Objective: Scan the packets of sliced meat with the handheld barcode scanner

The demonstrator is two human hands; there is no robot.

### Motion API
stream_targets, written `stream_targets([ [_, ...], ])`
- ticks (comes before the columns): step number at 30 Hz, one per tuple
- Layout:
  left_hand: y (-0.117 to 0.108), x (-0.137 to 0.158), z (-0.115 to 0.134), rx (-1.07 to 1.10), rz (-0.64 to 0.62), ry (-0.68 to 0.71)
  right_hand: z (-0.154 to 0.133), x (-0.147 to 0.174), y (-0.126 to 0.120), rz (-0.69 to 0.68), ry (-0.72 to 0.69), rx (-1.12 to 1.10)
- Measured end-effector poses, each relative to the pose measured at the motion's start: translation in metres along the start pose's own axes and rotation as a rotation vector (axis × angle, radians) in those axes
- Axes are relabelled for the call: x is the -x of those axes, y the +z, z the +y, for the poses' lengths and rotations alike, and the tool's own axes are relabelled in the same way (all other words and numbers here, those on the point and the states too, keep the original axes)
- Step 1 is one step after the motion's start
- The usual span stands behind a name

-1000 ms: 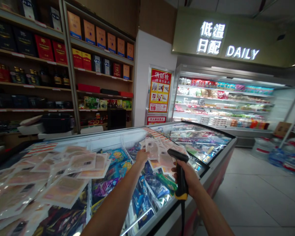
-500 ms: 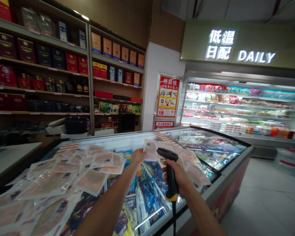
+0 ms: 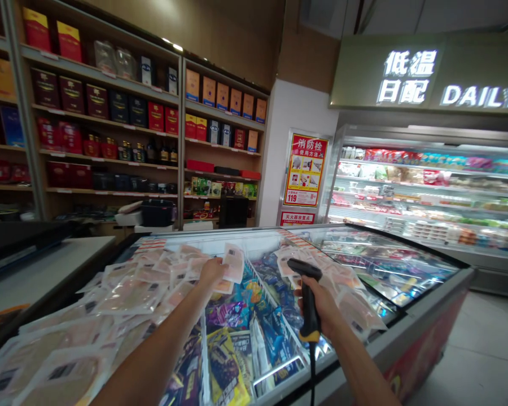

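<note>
The right grip (image 3: 324, 304) is wrapped around the handle of a black scanner (image 3: 310, 304). The left grip (image 3: 212, 272) is pinched on the edge of a flat packet (image 3: 234, 263), over the freezer (image 3: 438, 299). More packets (image 3: 129, 294) lie in piles on both sides. Bright snack bags (image 3: 227, 366) sit inside the freezer.

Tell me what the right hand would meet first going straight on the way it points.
Beyond the scanner it holds, the right hand would probably first meet the flat packets on the freezer; its height above them is unclear, so it might pass over.
</note>
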State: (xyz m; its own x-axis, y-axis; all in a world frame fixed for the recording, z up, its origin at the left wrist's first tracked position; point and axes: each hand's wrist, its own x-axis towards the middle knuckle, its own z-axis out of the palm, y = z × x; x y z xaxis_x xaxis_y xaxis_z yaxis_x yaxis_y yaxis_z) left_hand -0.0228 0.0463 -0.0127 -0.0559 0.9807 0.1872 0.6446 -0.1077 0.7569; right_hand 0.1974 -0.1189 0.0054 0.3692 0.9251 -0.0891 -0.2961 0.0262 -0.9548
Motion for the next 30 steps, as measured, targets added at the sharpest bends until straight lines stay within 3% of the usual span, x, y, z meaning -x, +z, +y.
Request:
stream_targets([
  [6,-0.040,0.001,-0.020,-0.331,0.019,0.043,0.006,-0.006,0.007,0.031,0.045,0.015],
  [9,-0.056,0.002,-0.027,-0.386,0.022,0.021,0.010,-0.010,0.006,0.028,0.052,0.020],
  [14,-0.068,-0.003,-0.043,-0.458,0.012,-0.011,0.015,-0.018,-0.004,0.045,0.050,0.032],
  [18,-0.070,-0.004,-0.048,-0.513,0.079,-0.031,0.013,-0.022,-0.017,0.092,0.050,0.026],
  [24,-0.052,-0.001,-0.014,-0.530,0.139,0.082,0.004,-0.022,-0.037,0.167,0.046,0.007],
  [30,0.007,0.015,0.042,-0.375,-0.035,0.185,-0.005,-0.019,-0.062,0.248,0.031,0.037],
])
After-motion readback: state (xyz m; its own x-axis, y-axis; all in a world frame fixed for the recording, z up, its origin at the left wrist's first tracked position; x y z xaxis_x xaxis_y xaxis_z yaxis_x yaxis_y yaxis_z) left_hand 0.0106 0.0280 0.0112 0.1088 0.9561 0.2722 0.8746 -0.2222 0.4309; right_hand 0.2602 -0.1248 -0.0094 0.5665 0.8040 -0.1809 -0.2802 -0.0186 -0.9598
